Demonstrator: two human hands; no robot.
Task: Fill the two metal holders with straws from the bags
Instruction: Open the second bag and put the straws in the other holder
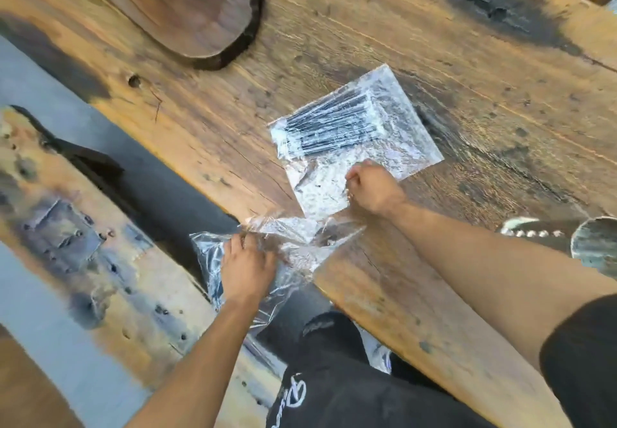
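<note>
I see my right hand (374,188) fingers pinching the clear plastic bag of black straws (354,133) mid-frame on the wooden counter (467,60); straws' long axis runs left-right, just above; left hand (247,265) fingers gripping an empty crumpled bag (283,237) lower centre.

I see a wooden table (367,43) filling most of the frame, its surface rough and matt, with open grain, cracks, small holes and dark scorched-looking patches. At upper left a darker slab of wood (187,3) looks smoother, with a faint sheen. At centre, a clear plastic bag (360,140) lies crinkled and glossy, flashing white glare over the black straws (334,127) inside. A second clear plastic bag (267,254) at lower centre is thinner-looking, wrinkled and shiny. At the right edge, a metal holder (597,247) shows a dull, scuffed shine. At lower left, a wooden bench (100,260) looks weathered and blotchy. Black clothing (334,394) at the bottom is matt cloth.
</note>
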